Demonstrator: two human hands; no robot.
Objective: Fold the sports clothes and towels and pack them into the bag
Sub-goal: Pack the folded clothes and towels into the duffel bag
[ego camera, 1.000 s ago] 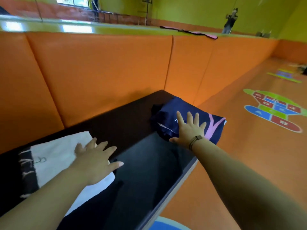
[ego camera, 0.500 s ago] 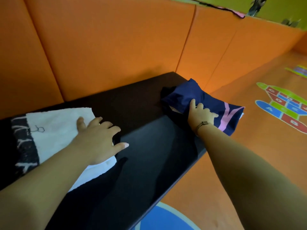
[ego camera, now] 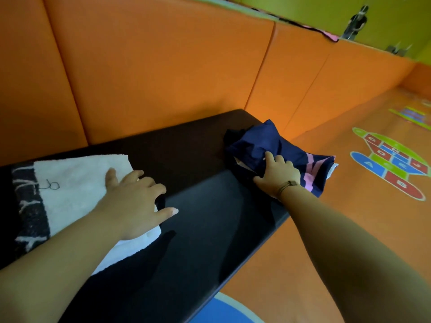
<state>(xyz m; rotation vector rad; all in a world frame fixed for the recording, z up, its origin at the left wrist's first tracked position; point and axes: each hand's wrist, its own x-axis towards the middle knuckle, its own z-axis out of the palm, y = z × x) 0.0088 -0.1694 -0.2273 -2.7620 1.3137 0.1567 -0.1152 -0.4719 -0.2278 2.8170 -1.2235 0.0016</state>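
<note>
Changed: the right hand [ego camera: 277, 177] lay flat with fanned fingers on the navy garment [ego camera: 268, 141] a second ago; now its fingers are curled into the cloth and bunch it up.
Garment: crumpled at the far right end of the black bench [ego camera: 210, 229], with its pink-striped end hanging past the edge over the orange floor [ego camera: 349, 229].
Long axis: from the wall corner out toward the striped end. The grip sits on the near side, about midway.
Nearer hand: the right, already on it; the left is well apart.
Left hand [ego camera: 133, 201]: fingers spread, palm resting on the white towel [ego camera: 77, 178], with one finger past the towel's edge.
Towel: lies flat at the bench's left.
Bag: not in view.
Likely next: pull the garment inward to spread it.
</note>
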